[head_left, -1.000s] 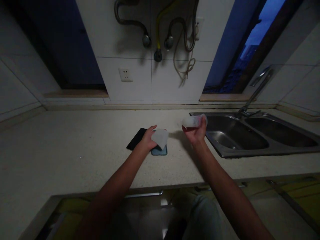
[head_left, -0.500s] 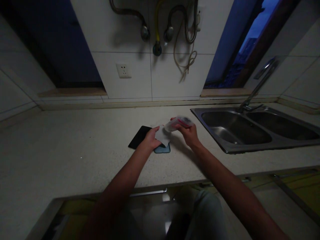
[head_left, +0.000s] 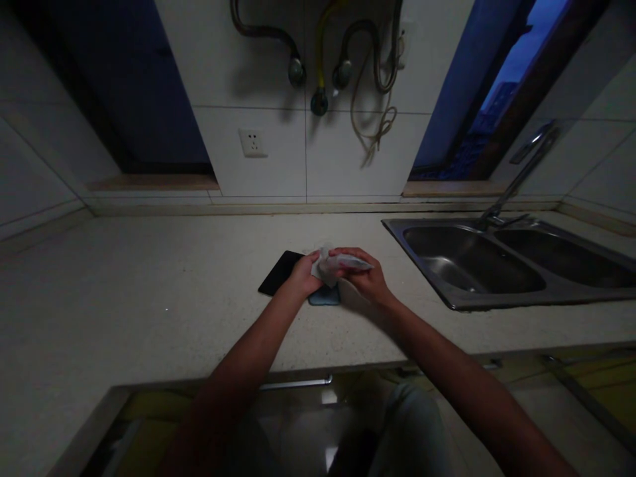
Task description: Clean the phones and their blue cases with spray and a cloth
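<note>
My left hand (head_left: 304, 275) is closed on a thin whitish sheet (head_left: 320, 267), perhaps paper or cloth; its material is too dim to tell. In my right hand (head_left: 372, 281) is a small translucent plastic packet (head_left: 355, 262) with a red marking, its near end against the sheet. The two hands are close together over the counter. Below them lies a blue-grey phone-shaped thing (head_left: 324, 297), partly covered by the sheet and fingers. A flat black tablet-like slab (head_left: 278, 273) rests beside my left hand, its right part hidden.
The pale countertop (head_left: 213, 285) runs along a tiled wall with a power socket (head_left: 253, 143). Pipes (head_left: 318, 73) and a looped cord (head_left: 380, 129) hang above. To the right is a steel double sink (head_left: 452, 305) with a tap (head_left: 517, 179).
My right hand has lowered and moved left with the packet, which now meets the sheet. The sheet looks more crumpled. The view has shifted slightly.
</note>
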`<act>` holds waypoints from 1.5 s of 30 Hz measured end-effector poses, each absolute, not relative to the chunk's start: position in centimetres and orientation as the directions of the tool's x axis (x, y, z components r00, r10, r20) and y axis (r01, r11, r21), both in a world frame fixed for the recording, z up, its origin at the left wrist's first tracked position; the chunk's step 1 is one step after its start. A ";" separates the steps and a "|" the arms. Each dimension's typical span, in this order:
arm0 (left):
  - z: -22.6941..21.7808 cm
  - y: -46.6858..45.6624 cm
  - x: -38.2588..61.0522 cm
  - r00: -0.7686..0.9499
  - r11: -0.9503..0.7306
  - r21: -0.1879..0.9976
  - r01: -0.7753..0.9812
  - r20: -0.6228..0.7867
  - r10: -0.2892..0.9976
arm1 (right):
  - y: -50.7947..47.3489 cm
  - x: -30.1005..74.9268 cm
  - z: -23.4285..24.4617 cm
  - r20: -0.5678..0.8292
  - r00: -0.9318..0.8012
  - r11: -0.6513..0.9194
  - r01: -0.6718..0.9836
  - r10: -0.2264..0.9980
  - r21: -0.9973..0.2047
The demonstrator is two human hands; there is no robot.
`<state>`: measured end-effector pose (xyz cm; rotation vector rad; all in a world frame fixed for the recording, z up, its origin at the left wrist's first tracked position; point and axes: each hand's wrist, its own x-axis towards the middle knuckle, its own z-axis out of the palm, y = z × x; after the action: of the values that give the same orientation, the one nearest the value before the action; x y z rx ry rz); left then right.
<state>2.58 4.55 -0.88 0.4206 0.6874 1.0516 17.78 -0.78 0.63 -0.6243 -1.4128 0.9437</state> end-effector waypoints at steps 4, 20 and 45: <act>0.0 4.2 3.2 0.279 0.462 0.557 -0.690 -0.384 0.880 | -0.9 18.2 0.8 0.564 -0.026 0.547 -0.208 0.825 -0.811; 0.5 4.1 2.3 0.170 0.434 0.506 -0.745 -0.486 0.857 | 2.9 20.9 1.4 0.172 0.417 0.424 -0.643 0.892 -0.638; 1.3 2.4 2.8 0.499 0.583 0.634 -0.507 -0.335 0.799 | 1.5 18.7 -1.5 0.611 0.145 0.576 0.221 0.778 -0.787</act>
<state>2.77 2.36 1.34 0.4964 0.6592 0.8302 18.72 1.54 -1.50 -0.9248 -1.4061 0.4974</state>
